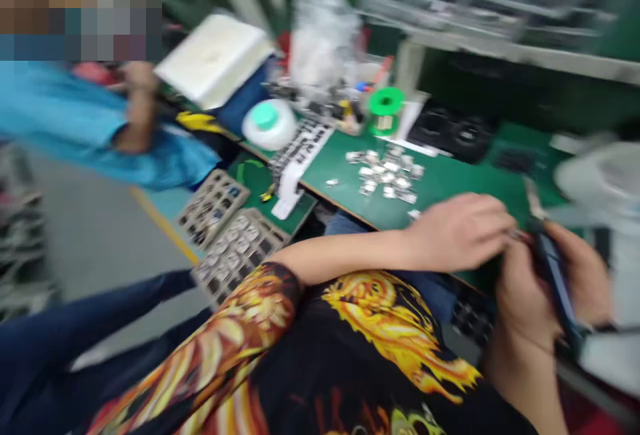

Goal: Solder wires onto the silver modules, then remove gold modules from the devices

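Observation:
My left hand reaches across to the right, its fingers pinched together on something too small and blurred to make out. Its fingertips meet my right hand, which is closed around a soldering iron with a dark blue handle. The iron's pale metal tip points up and away from me. Left of my left hand, a loose pile of small silvery metal parts lies on the green bench top. One similar part lies apart from the pile. Motion blurs both hands.
Behind the pile stand a green solder spool and a white bottle with a teal cap. Trays of parts jut out at the left. A person in a blue sleeve is at far left. A shelf overhangs the back.

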Motion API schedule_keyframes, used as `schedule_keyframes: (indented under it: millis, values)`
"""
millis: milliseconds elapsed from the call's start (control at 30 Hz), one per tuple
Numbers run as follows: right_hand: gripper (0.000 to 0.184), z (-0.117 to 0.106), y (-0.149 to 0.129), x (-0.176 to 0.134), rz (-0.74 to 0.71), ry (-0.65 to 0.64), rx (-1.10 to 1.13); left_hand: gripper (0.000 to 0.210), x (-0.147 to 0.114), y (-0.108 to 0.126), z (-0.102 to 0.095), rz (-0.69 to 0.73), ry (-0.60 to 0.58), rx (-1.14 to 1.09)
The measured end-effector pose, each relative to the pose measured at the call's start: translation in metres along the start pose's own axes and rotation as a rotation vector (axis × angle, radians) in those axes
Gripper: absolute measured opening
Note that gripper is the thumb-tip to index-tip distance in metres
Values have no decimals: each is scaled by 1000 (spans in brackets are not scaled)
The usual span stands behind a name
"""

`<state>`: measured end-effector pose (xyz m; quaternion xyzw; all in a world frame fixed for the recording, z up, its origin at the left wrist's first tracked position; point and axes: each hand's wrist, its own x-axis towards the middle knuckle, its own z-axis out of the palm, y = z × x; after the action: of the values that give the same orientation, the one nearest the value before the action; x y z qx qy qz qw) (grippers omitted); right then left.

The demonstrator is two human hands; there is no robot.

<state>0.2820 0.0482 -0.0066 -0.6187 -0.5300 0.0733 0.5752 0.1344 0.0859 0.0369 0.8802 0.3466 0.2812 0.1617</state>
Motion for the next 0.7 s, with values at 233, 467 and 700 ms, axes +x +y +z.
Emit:
schedule_keyframes:
  millis: [233,467,700]
  values:
    - [37,-28,3,-2,-131,-168,61,8,-15,-13,10,-6,235,-316]
    - [35,-26,-2,-2,-142,-193,153,7,-17,-6,2,-67,196,-302]
    - [31,-26,-3,-1,-153,-188,150,6,-16,-7,5,-31,223,-224]
